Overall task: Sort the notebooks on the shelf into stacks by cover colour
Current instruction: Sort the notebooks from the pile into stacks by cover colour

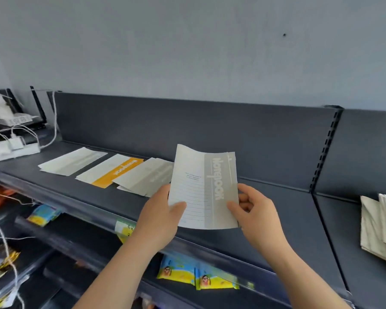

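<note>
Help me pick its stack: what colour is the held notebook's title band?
Grey band with white lettering on the notebook; head view.

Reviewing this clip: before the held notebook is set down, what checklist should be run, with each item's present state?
1. Grip on the held notebook by left hand and right hand: ok.
2. Its cover colour readable, grey band: ok.
3. Matching grey stack on the shelf, right of the orange notebook: ok.
4. Way to that stack unobstructed: ok.
5. All greys in one stack: not ok, another grey notebook lies left of the orange one.
6. Cover colours of the far-right pile: cannot tell.
</note>
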`<state>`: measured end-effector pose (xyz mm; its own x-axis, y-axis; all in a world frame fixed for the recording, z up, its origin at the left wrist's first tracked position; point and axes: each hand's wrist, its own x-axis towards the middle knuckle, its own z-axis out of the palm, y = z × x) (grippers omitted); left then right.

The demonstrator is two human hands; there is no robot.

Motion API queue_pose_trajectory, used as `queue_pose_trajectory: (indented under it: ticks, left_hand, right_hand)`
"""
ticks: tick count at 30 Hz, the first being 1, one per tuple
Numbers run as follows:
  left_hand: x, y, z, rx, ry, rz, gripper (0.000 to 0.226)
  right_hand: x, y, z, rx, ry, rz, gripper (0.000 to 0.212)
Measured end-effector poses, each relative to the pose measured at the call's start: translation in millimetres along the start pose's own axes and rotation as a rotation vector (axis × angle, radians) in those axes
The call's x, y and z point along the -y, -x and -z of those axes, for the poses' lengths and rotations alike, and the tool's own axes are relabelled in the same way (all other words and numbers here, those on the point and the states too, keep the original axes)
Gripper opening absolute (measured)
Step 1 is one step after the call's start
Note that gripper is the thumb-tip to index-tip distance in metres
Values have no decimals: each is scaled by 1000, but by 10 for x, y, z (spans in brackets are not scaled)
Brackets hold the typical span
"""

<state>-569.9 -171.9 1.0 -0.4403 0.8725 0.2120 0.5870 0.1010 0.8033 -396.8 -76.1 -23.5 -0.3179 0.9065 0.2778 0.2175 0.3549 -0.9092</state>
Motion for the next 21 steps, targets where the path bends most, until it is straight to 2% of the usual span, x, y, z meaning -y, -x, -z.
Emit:
queue_pose_trajectory:
  ticks: [11, 18, 21]
  left_hand:
    - [825, -492, 723, -115, -24, 98, 30]
    - [1237, -1072, 1075, -138, -40, 82, 35]
    - [1427, -1294, 1232, -172, -66, 105, 27]
  right_hand:
    - [169, -565, -1164, 153, 61, 41, 31]
    - [212, -1115, -1770, 213, 101, 28, 33]
    - [236, -1353, -2031, 254, 135, 52, 30]
